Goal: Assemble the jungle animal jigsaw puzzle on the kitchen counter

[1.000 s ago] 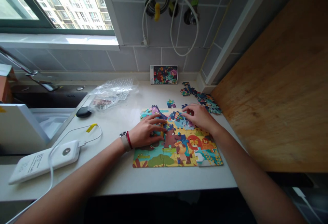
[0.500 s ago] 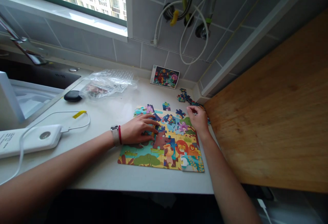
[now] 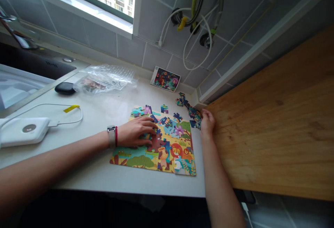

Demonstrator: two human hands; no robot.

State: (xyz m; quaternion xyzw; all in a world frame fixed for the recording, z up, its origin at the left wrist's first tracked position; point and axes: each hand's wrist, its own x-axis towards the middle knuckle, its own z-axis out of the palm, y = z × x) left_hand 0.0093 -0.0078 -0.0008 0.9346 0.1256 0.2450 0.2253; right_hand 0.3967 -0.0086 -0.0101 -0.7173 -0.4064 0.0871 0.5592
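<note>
My left hand (image 3: 135,131) lies spread over the left part of a jigsaw puzzle (image 3: 142,162), fingertips touching dark loose pieces near the bear picture. The assembled picture shows jungle animals, among them a lion. Loose dark pieces (image 3: 166,121) rest on top of it. At the right, my right hand (image 3: 208,123) is beside a pile of puzzle pieces (image 3: 193,111) against the wooden board. Its fingers are loosely curved and partly hidden, and no piece shows in them. A single piece (image 3: 164,109) and a purple animal piece (image 3: 147,109) lie at the puzzle's far edge.
A picture card (image 3: 165,79) leans by the tiled wall. Clear plastic bag (image 3: 106,78), black rounded object (image 3: 64,88) and white power bank (image 3: 26,130) with its cable occupy the left counter, near the sink (image 3: 31,61). The wooden board (image 3: 268,127) borders the right side.
My right hand has moved from above the puzzle's upper right corner to the right, beside the pile of pieces. My left hand stays on the puzzle. The view has shifted slightly.
</note>
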